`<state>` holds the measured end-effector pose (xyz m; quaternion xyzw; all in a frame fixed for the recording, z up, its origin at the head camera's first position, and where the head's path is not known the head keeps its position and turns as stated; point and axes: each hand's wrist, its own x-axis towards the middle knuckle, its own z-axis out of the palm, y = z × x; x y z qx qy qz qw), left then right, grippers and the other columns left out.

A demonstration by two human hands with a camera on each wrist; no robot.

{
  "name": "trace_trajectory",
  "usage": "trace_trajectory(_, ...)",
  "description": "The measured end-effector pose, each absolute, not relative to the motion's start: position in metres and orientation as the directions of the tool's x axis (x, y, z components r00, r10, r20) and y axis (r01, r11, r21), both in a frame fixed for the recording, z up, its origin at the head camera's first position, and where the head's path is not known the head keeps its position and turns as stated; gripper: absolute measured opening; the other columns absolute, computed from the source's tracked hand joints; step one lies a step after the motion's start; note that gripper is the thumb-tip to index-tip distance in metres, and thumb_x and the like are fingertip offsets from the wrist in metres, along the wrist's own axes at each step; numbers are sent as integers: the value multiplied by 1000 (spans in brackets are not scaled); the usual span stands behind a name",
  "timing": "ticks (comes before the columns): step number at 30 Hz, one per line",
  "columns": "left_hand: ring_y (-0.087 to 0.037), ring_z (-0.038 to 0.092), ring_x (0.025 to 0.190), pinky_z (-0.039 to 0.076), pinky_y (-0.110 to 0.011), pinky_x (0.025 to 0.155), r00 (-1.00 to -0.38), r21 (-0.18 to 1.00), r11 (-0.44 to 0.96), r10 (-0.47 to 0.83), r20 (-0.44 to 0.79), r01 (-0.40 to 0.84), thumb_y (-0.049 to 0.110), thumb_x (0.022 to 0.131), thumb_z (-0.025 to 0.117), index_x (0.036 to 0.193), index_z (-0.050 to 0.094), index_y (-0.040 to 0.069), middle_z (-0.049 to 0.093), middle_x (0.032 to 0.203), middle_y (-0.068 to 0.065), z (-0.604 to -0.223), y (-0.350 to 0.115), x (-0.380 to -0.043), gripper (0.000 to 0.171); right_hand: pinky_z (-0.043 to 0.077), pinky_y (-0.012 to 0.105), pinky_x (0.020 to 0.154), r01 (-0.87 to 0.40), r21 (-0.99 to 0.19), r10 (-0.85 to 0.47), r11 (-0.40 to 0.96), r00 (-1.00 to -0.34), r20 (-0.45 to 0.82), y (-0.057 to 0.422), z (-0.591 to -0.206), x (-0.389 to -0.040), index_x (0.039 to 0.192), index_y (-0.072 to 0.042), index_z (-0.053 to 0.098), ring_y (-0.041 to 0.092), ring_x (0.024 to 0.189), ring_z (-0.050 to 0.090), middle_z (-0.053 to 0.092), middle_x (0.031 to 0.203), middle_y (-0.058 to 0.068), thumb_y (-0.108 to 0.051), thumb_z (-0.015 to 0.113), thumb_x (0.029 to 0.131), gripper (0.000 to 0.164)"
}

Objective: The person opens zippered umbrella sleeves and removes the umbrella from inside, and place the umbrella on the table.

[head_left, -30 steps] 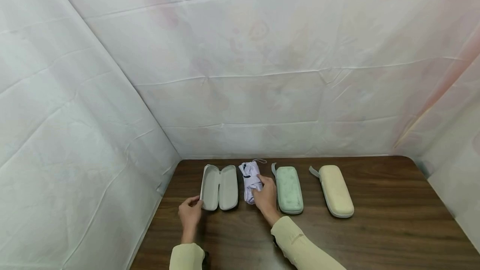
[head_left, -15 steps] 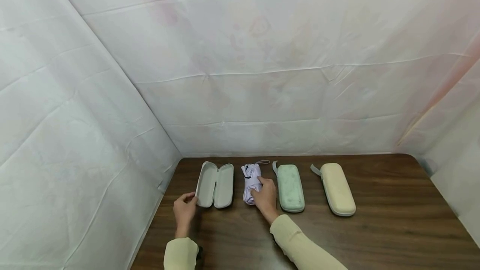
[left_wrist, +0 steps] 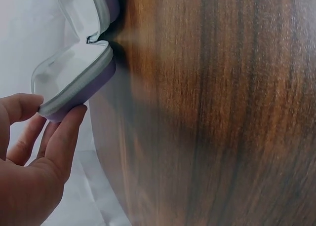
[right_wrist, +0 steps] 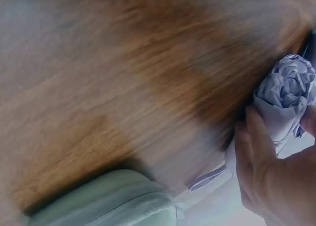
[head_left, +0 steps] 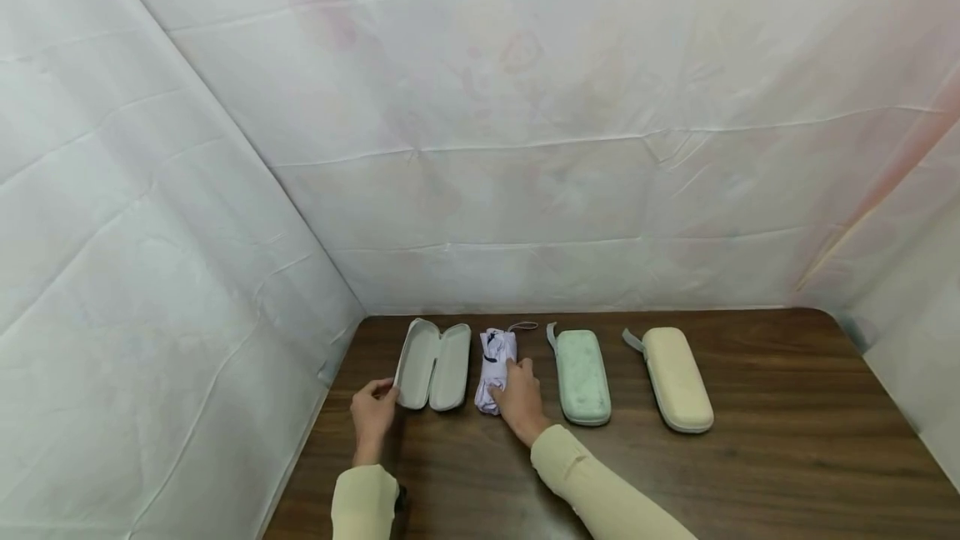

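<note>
An unzipped hard case [head_left: 452, 369], lavender outside with a pale lining, lies spread open at the table's left. My left hand [head_left: 372, 411] pinches the rim of its left half, thumb at the inner edge and fingers beneath the purple shell [left_wrist: 94, 85]. That half is tilted up in the left wrist view. Just right of the case is a folded lavender umbrella [head_left: 491, 369] with a thin wrist loop [right_wrist: 210, 177]. My right hand [head_left: 521, 397] grips its near part between thumb and fingers; the crumpled fabric end [right_wrist: 286, 83] shows past the fingertips.
A closed mint-green case [head_left: 582, 377] lies right of my right hand, and a closed cream case [head_left: 677, 379] farther right, both with grey straps. They share the dark wood table [head_left: 787, 440]; white cloth [head_left: 480, 190] hangs behind and at the sides.
The open case has shifted slightly left and its left half now tilts up more. My right hand has drawn the umbrella a little left and nearer, turning it to a slant.
</note>
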<state>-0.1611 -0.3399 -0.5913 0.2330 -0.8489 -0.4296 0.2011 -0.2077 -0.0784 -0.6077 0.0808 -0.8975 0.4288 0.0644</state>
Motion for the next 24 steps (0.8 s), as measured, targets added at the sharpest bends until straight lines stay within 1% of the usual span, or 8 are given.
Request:
trace_trajectory(2,-29,71,86,50,-22,63,-809,822,523,-570,140,-226,0,91,72,106,78,-8,77,101,-26,-592,-340,-161,18,61,51,71,-209,-741,-102,638,-977,188,-79,-608,-207,123,13,67,45,77,69,57,108,26,-12,92,81,56)
trace_trajectory(7,-33,72,89,50,-20,65,-806,824,519,-574,141,-225,-1,91,72,106,77,-9,76,103,-27,-592,-339,-161,18,62,46,68,-246,-708,-116,662,-967,227,-82,-613,-208,117,14,66,44,78,71,56,108,27,-14,92,82,52)
trace_trajectory(12,-32,71,91,49,-20,67,-806,823,527,-570,158,-211,-1,91,71,106,77,-9,76,104,-27,-590,-338,-163,18,62,44,69,-269,-645,-130,715,-958,256,-86,-615,-212,124,16,62,41,79,71,56,110,27,-19,91,84,60)
trace_trajectory(16,-35,72,93,50,-20,68,-803,825,524,-574,161,-209,-2,91,70,107,77,-8,76,106,-27,-589,-338,-165,18,62,43,70,-275,-577,-138,769,-953,271,-89,-616,-212,129,18,60,39,80,71,57,112,28,-22,91,85,67)
trace_trajectory(21,-40,74,99,54,-25,73,-808,826,524,-568,156,-208,-3,93,69,109,76,-9,75,109,-28,-588,-336,-166,19,62,44,69,-267,-508,-130,819,-948,289,-93,-615,-211,128,17,61,37,83,68,59,109,27,-25,91,85,67)
trace_trajectory(24,-41,74,102,56,-28,75,-809,827,521,-568,151,-212,-3,94,69,111,76,-9,75,111,-28,-587,-334,-165,19,61,44,67,-252,-469,-116,847,-947,299,-96,-615,-211,126,15,64,35,85,65,59,105,24,-28,91,84,66)
